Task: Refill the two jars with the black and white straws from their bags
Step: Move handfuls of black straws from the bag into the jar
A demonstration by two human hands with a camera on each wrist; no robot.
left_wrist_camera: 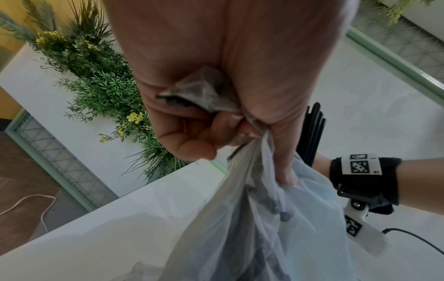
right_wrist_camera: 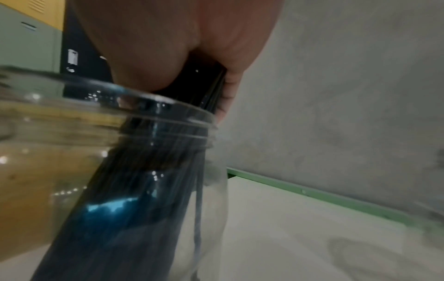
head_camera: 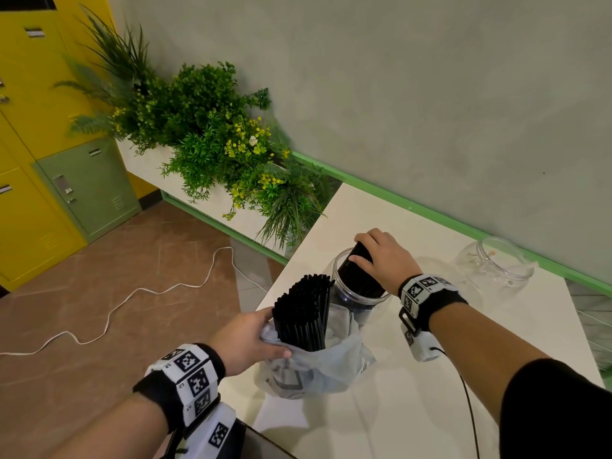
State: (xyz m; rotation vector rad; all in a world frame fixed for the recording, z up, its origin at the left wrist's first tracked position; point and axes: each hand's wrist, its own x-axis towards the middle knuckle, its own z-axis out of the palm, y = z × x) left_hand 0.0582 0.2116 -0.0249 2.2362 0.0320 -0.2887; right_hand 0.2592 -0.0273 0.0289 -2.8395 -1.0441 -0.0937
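Note:
A clear plastic bag (head_camera: 318, 366) stands on the white counter (head_camera: 414, 409) with a thick bunch of black straws (head_camera: 303, 313) sticking up out of it. My left hand (head_camera: 251, 339) grips the bag's rim (left_wrist_camera: 204, 95) on the left side. My right hand (head_camera: 377, 253) holds a second bundle of black straws (head_camera: 359, 276), tilted, with its lower end inside a clear jar (head_camera: 351, 299) just behind the bag. Through the jar's wall (right_wrist_camera: 60, 161) the straw bundle (right_wrist_camera: 134, 209) shows dark. A second clear jar (head_camera: 496, 263) stands empty at the back right. No white straws are in view.
A planter with green plants (head_camera: 212, 134) sits at the counter's left end. A green ledge (head_camera: 430, 210) runs along the grey wall behind. Yellow and green lockers (head_camera: 49, 160) and a white cable (head_camera: 149, 289) on the brown floor are to the left.

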